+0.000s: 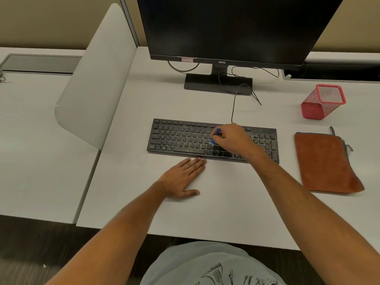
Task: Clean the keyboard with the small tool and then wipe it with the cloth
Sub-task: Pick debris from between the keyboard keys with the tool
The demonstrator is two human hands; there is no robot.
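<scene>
At nine o'clock a white divider panel [90, 83] stands between two surfaces. The left hand [181, 178] lies flat on the desk [127, 112] near the centre, fingers [195, 163] straight and together, their tips just beside the front edge of the black keyboard [181, 136]. The keyboard lies at the centre, below a dark monitor [236, 27] at twelve o'clock. The right hand [232, 138] hovers over the keyboard's right half, its fingers curled, pinching a small blue tool [214, 138] whose lower tip meets the keys. At two o'clock a red mesh cup [322, 102] stands on the desk. At three o'clock, well apart from the hands, an orange-brown cloth [324, 163] lies flat beside the keyboard's right end.
</scene>
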